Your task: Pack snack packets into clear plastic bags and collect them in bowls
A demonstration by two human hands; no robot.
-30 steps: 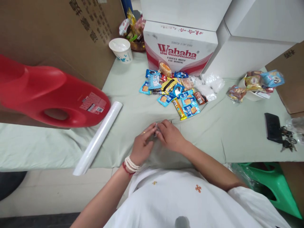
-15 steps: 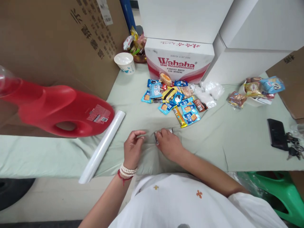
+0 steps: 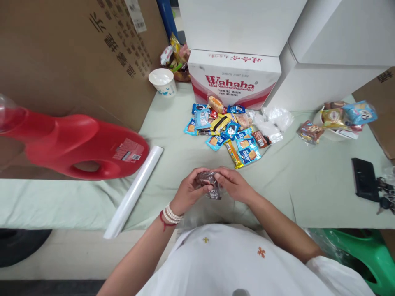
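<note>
Between my hands, above the near edge of the cloth-covered table (image 3: 271, 197), is a small dark brown snack packet (image 3: 213, 191) with white print and a clear, shiny wrapper. My left hand (image 3: 191, 187) is closed on its left side, thumb across the front. The fingers of my right hand (image 3: 233, 183) pinch its upper right edge. Just beyond lies a pile of wrapped snacks: a yellow bar (image 3: 233, 154), blue biscuit packets (image 3: 248, 154) and a brown packet (image 3: 261, 139). My fingers hide part of the held packet.
A red jug (image 3: 89, 144) and a white plastic roll (image 3: 134, 193) lie to the left. A paper cup (image 3: 162, 82) and a Wahaba-style white and red carton (image 3: 234, 80) stand at the back. At the right are a snack bowl (image 3: 336, 132), a black phone-like object (image 3: 365, 179) and keys (image 3: 387, 197).
My right hand has lifted the packet off the cloth. My left hand has moved right and closed on it, so both hands now hold it.
</note>
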